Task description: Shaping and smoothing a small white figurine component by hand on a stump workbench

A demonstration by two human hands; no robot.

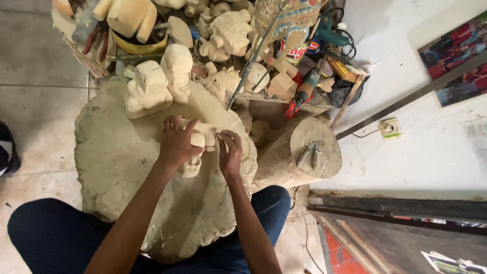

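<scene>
A pale carved wooden figure (199,143) lies on a large dusty round slab (116,157) set across my lap. My left hand (176,143) wraps over the figure's left side and grips it. My right hand (230,151) presses against the figure's right end, fingers curled onto it; whether it also holds a small piece of abrasive is hidden. Parts of the figure are covered by both hands.
Two bigger unfinished carvings (149,89) stand at the slab's far edge, with several more piled behind (228,30). A log stump (299,152) to the right carries pliers (309,153). Power tools (327,33) and a red-handled tool (299,99) lie beyond; a wall socket (389,127) is at right.
</scene>
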